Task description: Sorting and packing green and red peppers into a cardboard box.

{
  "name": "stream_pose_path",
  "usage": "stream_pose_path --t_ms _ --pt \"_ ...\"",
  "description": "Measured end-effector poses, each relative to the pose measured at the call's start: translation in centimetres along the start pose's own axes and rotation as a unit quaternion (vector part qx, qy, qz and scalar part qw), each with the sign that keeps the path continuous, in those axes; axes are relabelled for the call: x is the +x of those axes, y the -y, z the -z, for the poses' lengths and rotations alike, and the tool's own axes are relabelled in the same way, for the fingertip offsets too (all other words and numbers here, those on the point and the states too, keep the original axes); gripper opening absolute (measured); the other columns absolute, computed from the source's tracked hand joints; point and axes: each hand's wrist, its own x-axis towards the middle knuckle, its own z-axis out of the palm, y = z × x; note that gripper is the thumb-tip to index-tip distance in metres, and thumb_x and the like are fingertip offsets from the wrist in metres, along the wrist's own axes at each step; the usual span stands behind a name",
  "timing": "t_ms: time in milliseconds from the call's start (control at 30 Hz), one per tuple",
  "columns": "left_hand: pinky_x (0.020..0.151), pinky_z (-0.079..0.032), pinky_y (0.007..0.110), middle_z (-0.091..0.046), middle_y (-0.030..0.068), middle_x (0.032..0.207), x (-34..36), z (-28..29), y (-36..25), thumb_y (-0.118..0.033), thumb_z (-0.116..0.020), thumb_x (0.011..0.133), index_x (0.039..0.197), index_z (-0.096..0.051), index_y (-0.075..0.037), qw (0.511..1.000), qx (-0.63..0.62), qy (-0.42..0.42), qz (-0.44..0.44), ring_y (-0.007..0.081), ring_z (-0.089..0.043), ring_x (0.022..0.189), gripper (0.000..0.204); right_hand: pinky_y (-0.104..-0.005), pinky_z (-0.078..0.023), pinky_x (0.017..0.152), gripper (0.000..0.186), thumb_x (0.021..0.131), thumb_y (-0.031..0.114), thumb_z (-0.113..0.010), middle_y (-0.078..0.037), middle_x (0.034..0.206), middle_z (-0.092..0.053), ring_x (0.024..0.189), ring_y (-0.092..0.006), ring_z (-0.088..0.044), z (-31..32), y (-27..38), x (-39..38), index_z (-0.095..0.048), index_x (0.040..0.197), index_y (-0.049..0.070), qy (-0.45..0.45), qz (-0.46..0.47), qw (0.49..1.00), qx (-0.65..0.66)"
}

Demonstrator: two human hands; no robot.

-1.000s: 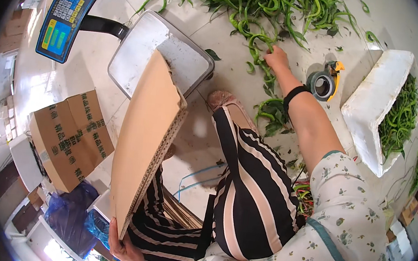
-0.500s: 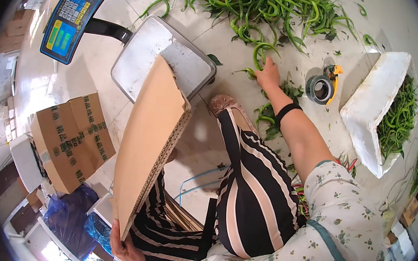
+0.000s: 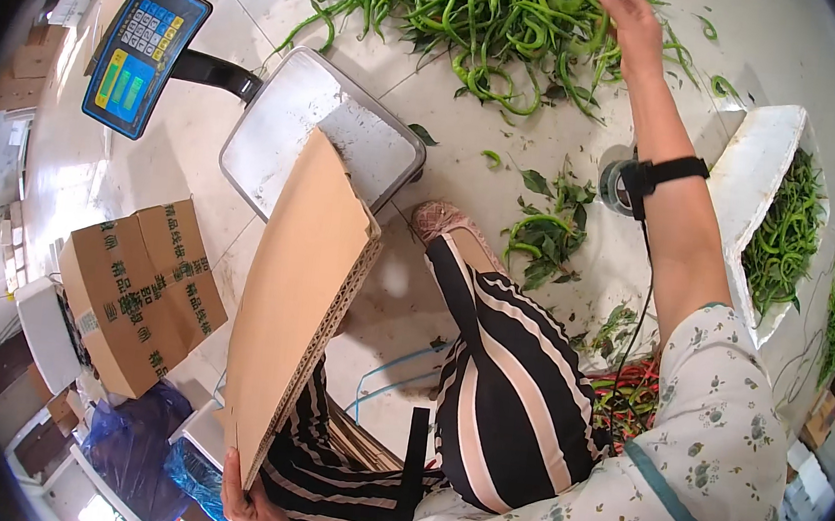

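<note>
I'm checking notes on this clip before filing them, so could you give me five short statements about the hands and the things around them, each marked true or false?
1. The scale's display unit is to the left of its platform. True.
2. The right hand rests on that platform. False: it is at the right part of the green pepper pile.
3. The left hand holds the folded cardboard at its lower end. True.
4. The wristband on the right arm is white. False: it is black.
5. The white box on the right holds cardboard. False: it holds thin green peppers.
</note>
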Motion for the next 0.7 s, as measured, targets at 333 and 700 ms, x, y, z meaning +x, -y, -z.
stream_pose_path --t_ms 333,700 --pt "0.077 -0.045 0.035 -0.062 0.0191 0.101 0.2 -0.3 0.4 -0.004 -0.061 0.078 0.11 -0.059 0.001 1.0 0.001 0.008 -0.015 0.0303 -0.059 0.088 0.033 -0.04 -0.044 0.084 0.034 0.071 0.023 -0.064 -0.016 0.116 -0.049 0.106 -0.0319 -0.049 -9.4 -13.5 -7.2 -0.06 0.103 0.011 0.141 -0.007 0.792 -0.593" --pt "0.078 -0.045 0.035 -0.061 0.0195 0.105 -0.1 -0.1 -0.1 -0.012 -0.058 0.082 0.11 -0.058 0.002 1.0 0.011 0.012 -0.014 0.0301 -0.059 0.09 0.032 -0.0387 -0.044 0.075 0.017 0.078 0.017 -0.055 -0.01 0.089 -0.055 0.089 -0.0302 -0.05 -3.0 -14.9 -17.8 -0.054 0.092 0.007 0.2 0.185 0.823 -0.498"
